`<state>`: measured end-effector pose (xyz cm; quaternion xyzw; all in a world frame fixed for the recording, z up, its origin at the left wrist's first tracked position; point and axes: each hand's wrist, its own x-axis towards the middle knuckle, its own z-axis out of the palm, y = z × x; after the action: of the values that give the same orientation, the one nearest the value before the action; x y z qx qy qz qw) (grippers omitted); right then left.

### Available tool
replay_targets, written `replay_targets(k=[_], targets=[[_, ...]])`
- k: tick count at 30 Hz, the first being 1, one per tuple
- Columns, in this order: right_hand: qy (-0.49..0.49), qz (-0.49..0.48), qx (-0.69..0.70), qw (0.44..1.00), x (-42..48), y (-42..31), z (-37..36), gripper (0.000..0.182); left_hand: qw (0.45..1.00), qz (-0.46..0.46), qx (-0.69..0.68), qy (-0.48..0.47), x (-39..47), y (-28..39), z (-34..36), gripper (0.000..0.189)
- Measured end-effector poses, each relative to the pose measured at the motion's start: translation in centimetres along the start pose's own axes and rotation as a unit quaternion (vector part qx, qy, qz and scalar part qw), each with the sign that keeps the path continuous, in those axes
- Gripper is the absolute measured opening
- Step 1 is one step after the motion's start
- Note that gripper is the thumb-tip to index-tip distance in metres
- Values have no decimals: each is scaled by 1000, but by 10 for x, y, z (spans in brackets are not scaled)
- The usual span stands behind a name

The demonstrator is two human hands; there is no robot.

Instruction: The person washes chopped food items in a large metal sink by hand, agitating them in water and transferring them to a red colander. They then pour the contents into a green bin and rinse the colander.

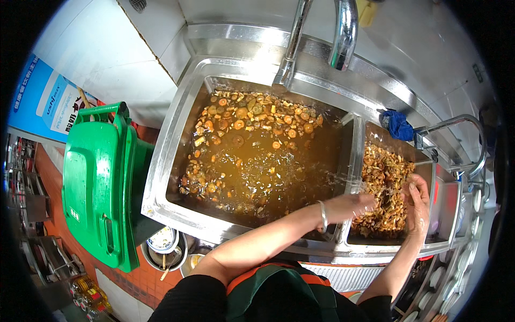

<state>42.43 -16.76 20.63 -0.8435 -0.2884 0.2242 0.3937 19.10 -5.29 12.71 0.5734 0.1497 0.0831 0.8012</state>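
Note:
Orange-brown mushrooms (376, 169), many in pieces, are heaped in the narrow right basin (372, 129) of a stainless-steel sink. My left hand (354, 207) reaches across the divider to the left side of this heap; it is blurred, with water splashing about its fingers. At the heap's right side is my right hand (418, 205), wet and with bent fingers. Whether either hand grips any pieces cannot be made out. More mushrooms (257, 114) float in murky brown water (261, 161) in the wide left basin, mostly along its back and left sides.
Metal faucets (344, 36) rise behind the basins. A blue cloth (398, 124) lies on the back ledge. Left of the sink stands a green lidded bin (96, 185). Below it, a bowl (163, 240) rests in a pot (183, 257). A further basin (448, 209) adjoins at right.

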Motion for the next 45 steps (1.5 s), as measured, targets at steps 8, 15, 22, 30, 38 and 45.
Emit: replay_targets(k=[8,15,22,30,38,45], targets=[[9,-229,-151,962,11,-18,133,50,735,-261,516,353,-84,31,-165,68],[-212,-263,-196,920,35,-60,368,70,688,-331,570,305,-92,-2,-282,68],[-352,-249,-278,858,-12,-24,428,32,753,-357,515,201,-110,-81,-288,21],[-229,31,-138,963,-14,65,404,37,715,-390,547,193,-167,-103,-272,24],[-354,165,58,919,-58,-20,296,22,839,32,-47,541,-151,-85,-225,28],[-79,68,74,992,-12,-19,41,20,965,-20,-112,238,-13,7,-30,50]])
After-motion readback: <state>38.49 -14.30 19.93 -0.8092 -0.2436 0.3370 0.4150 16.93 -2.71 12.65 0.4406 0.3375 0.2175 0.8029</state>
